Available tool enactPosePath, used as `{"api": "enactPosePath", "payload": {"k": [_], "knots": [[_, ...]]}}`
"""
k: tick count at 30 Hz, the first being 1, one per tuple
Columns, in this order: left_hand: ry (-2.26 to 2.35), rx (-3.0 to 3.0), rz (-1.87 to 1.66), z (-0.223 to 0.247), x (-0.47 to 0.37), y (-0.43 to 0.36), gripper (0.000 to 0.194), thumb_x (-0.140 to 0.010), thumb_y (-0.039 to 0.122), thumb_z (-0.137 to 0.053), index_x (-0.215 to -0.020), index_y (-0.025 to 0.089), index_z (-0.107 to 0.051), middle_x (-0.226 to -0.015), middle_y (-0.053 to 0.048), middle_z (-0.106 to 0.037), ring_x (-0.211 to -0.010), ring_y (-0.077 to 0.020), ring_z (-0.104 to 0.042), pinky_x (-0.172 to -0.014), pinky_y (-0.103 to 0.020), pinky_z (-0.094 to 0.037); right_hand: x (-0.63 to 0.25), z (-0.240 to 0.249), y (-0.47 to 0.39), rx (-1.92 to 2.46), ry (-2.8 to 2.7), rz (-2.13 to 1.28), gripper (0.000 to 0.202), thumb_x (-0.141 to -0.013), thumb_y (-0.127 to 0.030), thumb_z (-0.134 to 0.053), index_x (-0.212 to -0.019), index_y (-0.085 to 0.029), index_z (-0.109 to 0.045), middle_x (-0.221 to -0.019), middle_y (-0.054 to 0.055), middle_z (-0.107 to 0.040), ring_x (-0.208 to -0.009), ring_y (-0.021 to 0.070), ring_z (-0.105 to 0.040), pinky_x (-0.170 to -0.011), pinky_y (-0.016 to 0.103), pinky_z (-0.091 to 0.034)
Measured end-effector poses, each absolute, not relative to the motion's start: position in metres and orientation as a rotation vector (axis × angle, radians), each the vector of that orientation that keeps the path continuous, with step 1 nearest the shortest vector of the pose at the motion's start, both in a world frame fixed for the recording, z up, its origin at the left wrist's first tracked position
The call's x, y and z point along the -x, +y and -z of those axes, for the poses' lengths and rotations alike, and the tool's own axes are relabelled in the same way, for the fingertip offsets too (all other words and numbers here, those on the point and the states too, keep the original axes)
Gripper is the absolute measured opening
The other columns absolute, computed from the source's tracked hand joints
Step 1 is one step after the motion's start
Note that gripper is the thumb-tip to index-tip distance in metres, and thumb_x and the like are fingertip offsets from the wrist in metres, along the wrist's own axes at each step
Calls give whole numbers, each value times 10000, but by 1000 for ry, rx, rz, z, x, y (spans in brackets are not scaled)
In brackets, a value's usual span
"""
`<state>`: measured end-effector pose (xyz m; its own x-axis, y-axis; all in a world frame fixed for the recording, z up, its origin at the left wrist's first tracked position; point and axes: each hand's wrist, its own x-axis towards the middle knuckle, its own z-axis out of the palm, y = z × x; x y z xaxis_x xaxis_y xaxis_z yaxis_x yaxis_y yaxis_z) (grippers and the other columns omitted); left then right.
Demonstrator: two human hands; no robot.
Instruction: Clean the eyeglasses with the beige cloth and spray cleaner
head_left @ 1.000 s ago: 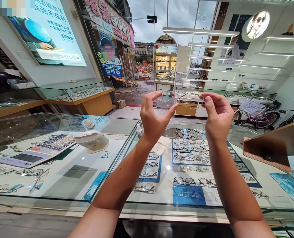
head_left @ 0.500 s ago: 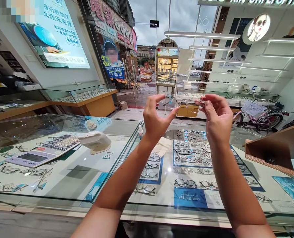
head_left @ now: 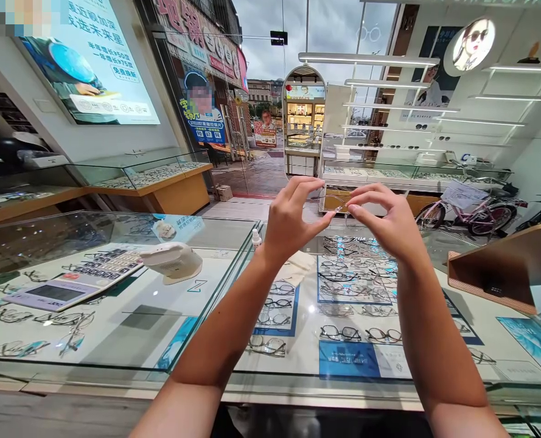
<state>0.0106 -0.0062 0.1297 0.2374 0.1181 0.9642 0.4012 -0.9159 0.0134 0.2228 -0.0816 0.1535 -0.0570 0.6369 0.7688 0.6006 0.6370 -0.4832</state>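
Evidently the two hands have closed toward each other since a second ago. The left hand [head_left: 291, 222] and the right hand [head_left: 382, 222] were then well apart, each pinching one outer end of a thin-rimmed pair of glasses [head_left: 336, 204] held up at chest level. Now the fingertips nearly meet over the middle of the frame, and the whole assembly sits slightly lower in view.

Left hand: thumb and forefinger pinched on the left part of the frame. Right hand: thumb and forefinger pinched close to the bridge; the remaining fingers are curled loosely. The lenses are almost hidden behind the fingers, so the exact contact points cannot be told.

The glasses hang in the air above the glass display counter [head_left: 215, 286], not touching it. Judging from the narrower grip, work has shifted from viewing the frame at full width to handling its centre.

On the counter lie a calculator [head_left: 76, 277], a small white device [head_left: 172, 261] and a small bottle [head_left: 255, 238]; rows of frames sit beneath the glass.
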Motion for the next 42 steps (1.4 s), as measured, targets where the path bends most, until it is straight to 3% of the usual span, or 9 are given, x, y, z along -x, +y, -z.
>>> {"api": "enactPosePath", "payload": {"k": [8,13,16,20,24,27,30,36,42], "knots": [[-396,2417,1829,-133,-9,-9,500,-835,287,-829,-1292,226,-635,-1231,-93,-707,-1125,-225,-705,-888,-366,-618,-229,-155,-85,1031,-1848,-164,202,-974,-429,-685,-900,-265,-777,-1251,81,-736,-1217,283,-662,-1104,557,-472],[-401,2626,1909,-131,-10,-10,570,-844,284,-802,-1369,272,-579,-1328,-98,-672,-1135,-225,-734,-889,-367,-633,-233,-152,-81,944,-1839,-452,242,-960,-481,-706,-888,-259,-770,-1346,86,-730,-1274,277,-660,-1146,564,-469],[-438,2664,1949,-129,-11,-8,633,-834,301,-807,-1406,303,-537,-1331,-98,-674,-1099,-226,-746,-836,-356,-639,-232,-151,-80,876,-1791,-627,270,-941,-512,-733,-891,-249,-768,-1277,89,-765,-1249,265,-678,-1144,543,-489],[-447,2652,2011,-127,-18,-6,715,-851,336,-811,-1469,335,-452,-1306,-94,-667,-1055,-208,-740,-800,-329,-618,-227,-150,-80,871,-1739,-701,302,-914,-535,-764,-953,-236,-786,-1122,82,-807,-1065,237,-723,-1012,480,-567],[-542,2436,2304,-122,-30,-11,629,-867,396,-806,-1405,326,-488,-1209,-71,-653,-1025,-187,-706,-834,-325,-587,-223,-145,-73,907,-1655,-547,298,-916,-508,-756,-953,-214,-790,-1044,86,-819,-954,229,-740,-923,445,-583],[-734,2232,2628,-115,-42,-21,299,-890,430,-780,-1090,257,-641,-871,1,-586,-764,-131,-598,-720,-291,-528,-216,-141,-68,992,-1580,-281,244,-942,-446,-717,-911,-211,-778,-1042,97,-820,-976,255,-754,-938,465,-578],[-904,2516,2665,-111,-50,-29,280,-877,486,-794,-867,220,-705,-643,48,-425,-589,-108,-409,-564,-272,-389,-205,-138,-68,1051,-1553,-24,171,-969,-351,-669,-905,-222,-761,-1082,105,-814,-1043,279,-751,-936,467,-580],[-1152,2794,2882,-106,-55,-20,394,-736,540,-900,-901,197,-797,-605,43,-493,-543,-84,-336,-503,-260,-265,-187,-130,-69,1162,-1641,293,174,-994,-256,-606,-954,-219,-771,-1156,133,-792,-1094,303,-735,-973,489,-559],[-1373,2830,3009,-101,-57,-10,310,-743,455,-890,-837,182,-777,-650,32,-556,-543,-61,-346,-502,-239,-281,-186,-127,-68,1338,-1719,345,224,-995,-240,-591,-1008,-182,-807,-1180,138,-795,-1069,300,-734,-916,447,-542]]}}
